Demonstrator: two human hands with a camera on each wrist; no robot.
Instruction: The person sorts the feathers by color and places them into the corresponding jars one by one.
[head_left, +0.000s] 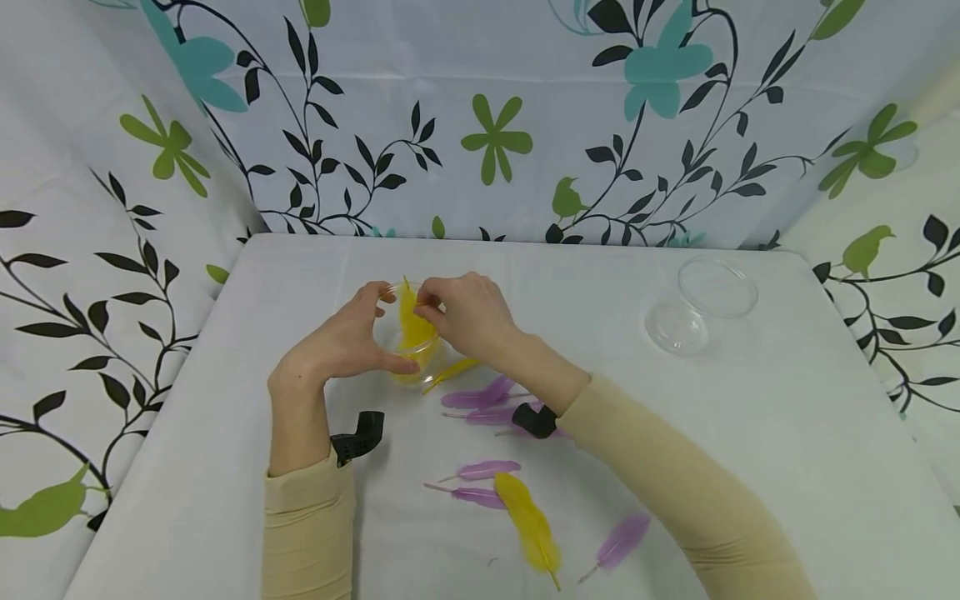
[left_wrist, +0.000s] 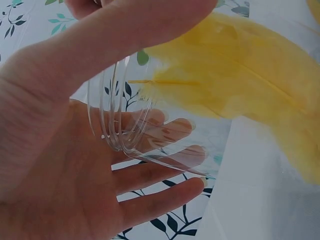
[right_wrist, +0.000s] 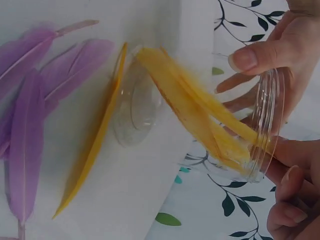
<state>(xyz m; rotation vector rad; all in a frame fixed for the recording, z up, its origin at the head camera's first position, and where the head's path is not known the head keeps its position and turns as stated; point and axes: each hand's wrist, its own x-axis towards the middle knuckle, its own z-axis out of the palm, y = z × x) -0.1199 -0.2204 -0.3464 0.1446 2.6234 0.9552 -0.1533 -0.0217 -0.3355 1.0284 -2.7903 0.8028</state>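
Note:
A clear plastic cup (head_left: pixel 424 374) stands at the left middle of the white table, with yellow feathers (head_left: pixel 414 321) inside it. My left hand (head_left: pixel 337 342) grips its rim, the thumb on the near side and the fingers around the far side. At the cup's mouth, my right hand (head_left: pixel 472 312) pinches the quill of a yellow feather between thumb and fingertips. In the right wrist view, more than one yellow feather (right_wrist: pixel 200 115) shows through the cup's wall. Just outside the cup lies another yellow feather (right_wrist: pixel 95 140).
Several purple feathers (head_left: pixel 480 398) lie in front of the cup, partly under my right forearm. Nearer are a large yellow feather (head_left: pixel 527 521) and a purple feather (head_left: pixel 622 542). Two clear round plastic pieces, one larger (head_left: pixel 717 287) and one smaller (head_left: pixel 677 327), sit at the far right.

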